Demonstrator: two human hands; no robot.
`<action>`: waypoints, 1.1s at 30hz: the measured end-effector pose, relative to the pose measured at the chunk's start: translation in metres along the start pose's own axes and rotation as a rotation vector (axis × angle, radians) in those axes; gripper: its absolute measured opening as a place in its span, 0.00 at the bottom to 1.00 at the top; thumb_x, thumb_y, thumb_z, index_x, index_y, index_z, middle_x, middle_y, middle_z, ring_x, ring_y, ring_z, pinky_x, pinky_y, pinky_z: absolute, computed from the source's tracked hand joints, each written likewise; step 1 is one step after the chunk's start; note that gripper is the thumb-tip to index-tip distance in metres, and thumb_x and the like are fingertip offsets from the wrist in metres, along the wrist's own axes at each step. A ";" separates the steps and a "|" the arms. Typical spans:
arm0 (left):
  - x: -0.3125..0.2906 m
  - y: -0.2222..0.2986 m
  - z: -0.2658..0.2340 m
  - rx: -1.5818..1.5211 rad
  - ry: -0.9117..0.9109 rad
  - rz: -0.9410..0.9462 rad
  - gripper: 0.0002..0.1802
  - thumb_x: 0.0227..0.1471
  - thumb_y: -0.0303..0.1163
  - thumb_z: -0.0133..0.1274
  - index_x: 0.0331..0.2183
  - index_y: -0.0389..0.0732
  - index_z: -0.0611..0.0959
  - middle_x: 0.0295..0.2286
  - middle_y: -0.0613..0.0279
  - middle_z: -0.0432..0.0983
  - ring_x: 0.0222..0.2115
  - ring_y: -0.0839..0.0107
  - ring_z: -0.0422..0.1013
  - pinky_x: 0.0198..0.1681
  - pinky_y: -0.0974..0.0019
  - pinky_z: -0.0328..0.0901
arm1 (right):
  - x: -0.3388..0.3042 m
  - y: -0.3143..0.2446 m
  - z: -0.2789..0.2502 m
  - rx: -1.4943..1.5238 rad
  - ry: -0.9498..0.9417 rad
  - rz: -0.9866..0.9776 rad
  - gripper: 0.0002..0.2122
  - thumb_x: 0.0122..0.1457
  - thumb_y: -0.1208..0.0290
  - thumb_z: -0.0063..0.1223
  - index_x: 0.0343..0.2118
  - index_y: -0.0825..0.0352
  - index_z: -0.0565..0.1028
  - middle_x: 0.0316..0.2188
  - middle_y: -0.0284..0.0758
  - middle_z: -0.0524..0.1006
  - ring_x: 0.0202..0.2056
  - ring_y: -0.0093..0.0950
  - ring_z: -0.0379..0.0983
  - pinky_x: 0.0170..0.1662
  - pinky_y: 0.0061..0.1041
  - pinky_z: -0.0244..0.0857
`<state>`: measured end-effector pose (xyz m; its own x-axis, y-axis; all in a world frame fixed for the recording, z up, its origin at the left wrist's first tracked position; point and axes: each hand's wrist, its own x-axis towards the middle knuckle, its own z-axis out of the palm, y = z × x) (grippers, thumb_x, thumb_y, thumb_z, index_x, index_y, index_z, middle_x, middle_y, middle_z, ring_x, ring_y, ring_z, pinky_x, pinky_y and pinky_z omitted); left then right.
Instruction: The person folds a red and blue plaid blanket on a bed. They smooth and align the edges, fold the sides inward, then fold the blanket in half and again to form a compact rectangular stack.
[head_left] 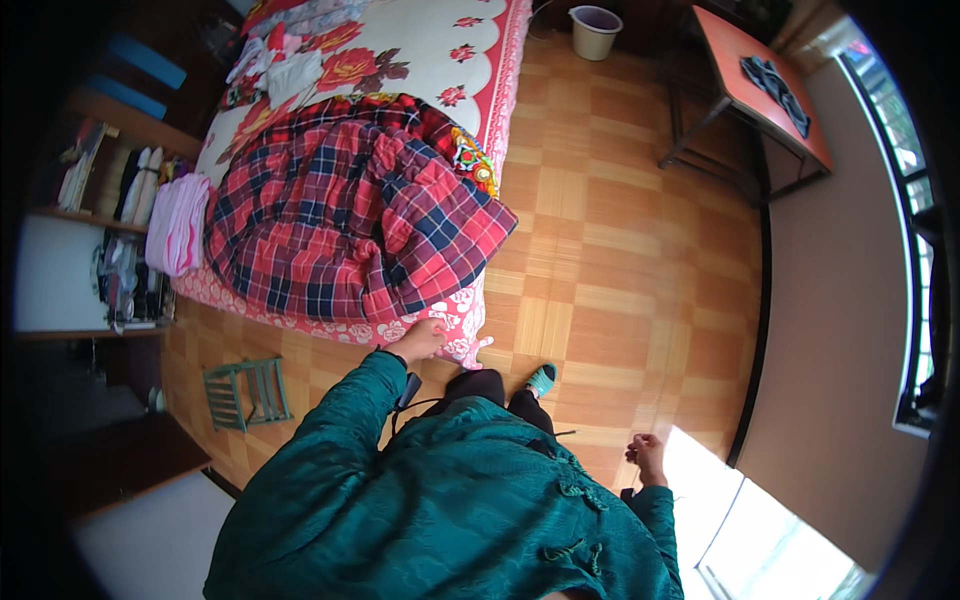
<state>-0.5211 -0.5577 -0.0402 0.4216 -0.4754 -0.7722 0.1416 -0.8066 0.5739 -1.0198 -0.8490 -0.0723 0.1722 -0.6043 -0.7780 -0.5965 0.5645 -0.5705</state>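
My left hand is over the near edge of the bed, just below the plaid quilt, its fingers curled in with nothing visible in them. I cannot tell whether it touches the bedsheet. The red and navy plaid quilt lies bunched across the near part of the bed, with a multicoloured patterned cloth showing at its right edge. Out to my right, my right hand hangs above the floor, away from any object, its fingers loosely bent and somewhat apart, holding nothing.
Folded pink cloth sits at the bed's left corner beside shelves. A small green slatted stool stands on the tiled floor. Far right is an orange-topped table bearing dark cloth; a bucket stands beyond the bed.
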 end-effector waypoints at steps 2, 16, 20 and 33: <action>-0.002 0.008 0.010 -0.048 -0.019 -0.005 0.21 0.53 0.31 0.50 0.49 0.35 0.71 0.32 0.58 0.76 0.26 0.73 0.74 0.24 0.72 0.67 | 0.025 -0.049 -0.007 -0.112 -0.059 -0.059 0.09 0.58 0.72 0.50 0.36 0.73 0.70 0.22 0.39 0.74 0.18 0.27 0.72 0.19 0.24 0.66; 0.079 0.016 -0.078 -0.071 0.594 0.027 0.45 0.46 0.37 0.58 0.61 0.40 0.55 0.50 0.29 0.62 0.51 0.40 0.62 0.54 0.53 0.61 | 0.125 -0.426 0.292 -0.726 -0.823 -0.433 0.19 0.60 0.66 0.51 0.54 0.67 0.68 0.37 0.36 0.78 0.36 0.25 0.75 0.37 0.24 0.70; 0.113 0.036 -0.102 -0.238 0.501 -0.040 0.46 0.48 0.39 0.57 0.63 0.43 0.51 0.56 0.35 0.56 0.58 0.47 0.55 0.59 0.58 0.53 | 0.145 -0.448 0.391 -0.859 -1.000 -0.423 0.21 0.60 0.65 0.53 0.55 0.66 0.67 0.42 0.36 0.76 0.44 0.26 0.72 0.45 0.27 0.67; 0.162 0.076 -0.150 -0.564 0.451 0.203 0.33 0.52 0.30 0.54 0.58 0.39 0.62 0.50 0.40 0.65 0.51 0.55 0.65 0.50 0.64 0.63 | 0.235 -0.425 0.571 -1.074 -0.768 -0.557 0.50 0.43 0.54 0.68 0.62 0.74 0.50 0.55 0.51 0.66 0.58 0.41 0.61 0.57 0.32 0.58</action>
<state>-0.3079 -0.6431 -0.0805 0.7972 -0.3080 -0.5192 0.4082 -0.3586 0.8395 -0.2783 -0.9100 -0.1630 0.7434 0.0420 -0.6676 -0.5448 -0.5409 -0.6408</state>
